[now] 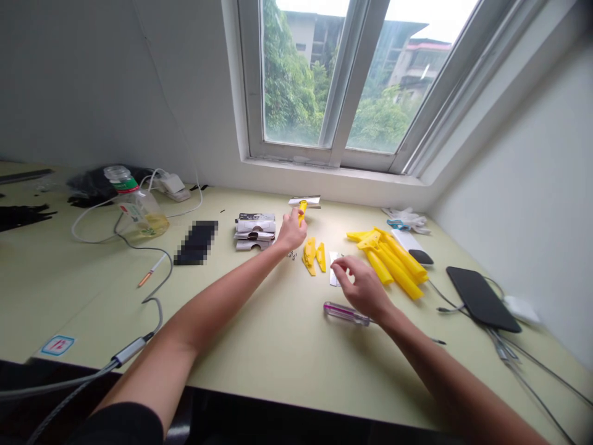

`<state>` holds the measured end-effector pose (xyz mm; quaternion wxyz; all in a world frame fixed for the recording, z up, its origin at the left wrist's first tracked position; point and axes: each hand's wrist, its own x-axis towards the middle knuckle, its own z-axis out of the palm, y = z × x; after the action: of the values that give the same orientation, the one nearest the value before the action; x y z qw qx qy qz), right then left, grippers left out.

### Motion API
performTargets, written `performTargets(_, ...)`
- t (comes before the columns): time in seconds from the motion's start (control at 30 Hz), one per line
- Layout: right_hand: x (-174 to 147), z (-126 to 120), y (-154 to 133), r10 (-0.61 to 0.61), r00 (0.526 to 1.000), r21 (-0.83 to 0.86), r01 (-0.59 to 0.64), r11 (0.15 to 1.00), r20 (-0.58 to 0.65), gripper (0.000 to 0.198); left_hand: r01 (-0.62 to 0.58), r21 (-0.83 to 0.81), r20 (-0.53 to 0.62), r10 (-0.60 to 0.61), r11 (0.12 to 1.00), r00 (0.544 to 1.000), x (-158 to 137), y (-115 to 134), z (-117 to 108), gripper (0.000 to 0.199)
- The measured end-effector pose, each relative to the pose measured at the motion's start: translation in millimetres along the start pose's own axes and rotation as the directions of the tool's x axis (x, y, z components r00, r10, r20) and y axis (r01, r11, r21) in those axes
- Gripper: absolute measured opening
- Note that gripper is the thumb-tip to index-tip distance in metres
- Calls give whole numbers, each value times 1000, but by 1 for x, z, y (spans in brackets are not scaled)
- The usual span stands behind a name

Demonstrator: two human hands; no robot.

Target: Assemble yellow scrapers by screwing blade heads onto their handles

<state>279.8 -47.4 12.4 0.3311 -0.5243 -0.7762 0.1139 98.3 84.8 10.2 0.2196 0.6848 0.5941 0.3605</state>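
Observation:
My left hand (291, 231) reaches to the far middle of the table, its fingers closed on a yellow scraper (302, 207) with a flat metal piece (313, 200) at its far end. My right hand (364, 287) hovers over the table with thumb and fingertips pinched together. Whatever the pinch holds is too small to make out. Just beside those fingertips lie flat silvery blades (333, 277). Small yellow plates (309, 258) and a scatter of tiny screws (292, 254) lie between the hands. Partly under my right wrist is a screwdriver (340, 311) with a clear, purple-tinted handle.
Several yellow handles (393, 262) are piled at the right, near white gloves (410, 219) and a black phone (484, 300). Stacked silvery blades (254, 233) stand left of my left hand. Farther left are a bottle (143, 210), a pixelated dark object (197, 243) and cables (132, 351).

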Motion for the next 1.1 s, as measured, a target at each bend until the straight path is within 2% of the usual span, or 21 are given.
performTargets(0.07, 23, -3, 10, 178, 983, 206, -167, 964, -34, 23, -42, -37, -34, 41, 998, 999, -21, 3, -3, 28)
performTargets(0.13, 48, -4, 17, 318, 947, 446, -266, 855, -45, 24, -107, -81, -84, 100, 991, 991, -44, 2, -6, 25)
performTargets(0.17, 60, -5, 19, 368, 929, 550, -287, 785, -41, 26, -187, -147, -142, 166, 971, 976, -55, 0, -7, 23)
performTargets(0.23, 79, -5, 18, 402, 914, 646, -278, 711, -49, 32, -327, -252, -236, 270, 911, 934, -76, -8, -8, 26)
performTargets(0.33, 93, -5, 7, 365, 918, 732, -139, 667, -157, 29, -469, -315, -330, 368, 825, 869, -98, -23, -8, 39)
performTargets(0.4, 92, -6, -2, 318, 916, 761, -20, 648, -247, 26, -523, -300, -355, 416, 798, 837, -107, -32, -9, 45)
performTargets(0.47, 88, -9, -10, 269, 919, 744, 38, 667, -289, 25, -536, -290, -355, 432, 793, 829, -113, -38, -9, 48)
performTargets(0.6, 80, -13, -15, 225, 942, 677, 2, 736, -247, 29, -523, -282, -337, 427, 804, 839, -118, -42, -8, 49)
performTargets(0.67, 79, -13, -14, 238, 948, 675, -34, 737, -213, 30, -527, -275, -332, 435, 804, 837, -119, -42, -7, 50)
performTargets(0.8, 81, -11, -9, 303, 938, 757, -72, 649, -171, 30, -544, -264, -324, 458, 797, 828, -120, -43, -6, 51)
performTargets(0.9, 83, -9, -7, 303, 945, 806, -83, 587, -124, 34, -571, -264, -325, 485, 778, 812, -121, -43, -6, 53)
performTargets(0.97, 83, -9, -7, 317, 946, 838, -113, 534, -75, 33, -566, -281, -314, 483, 775, 817, -122, -43, -6, 54)
performTargets(1.03, 83, -10, -7, 339, 940, 863, -143, 485, -35, 29, -554, -301, -302, 473, 776, 828, -122, -43, -6, 54)
performTargets(1.1, 83, -12, -8, 333, 943, 866, -150, 477, -20, 21, -553, -309, -298, 474, 774, 829, -122, -43, -5, 54)
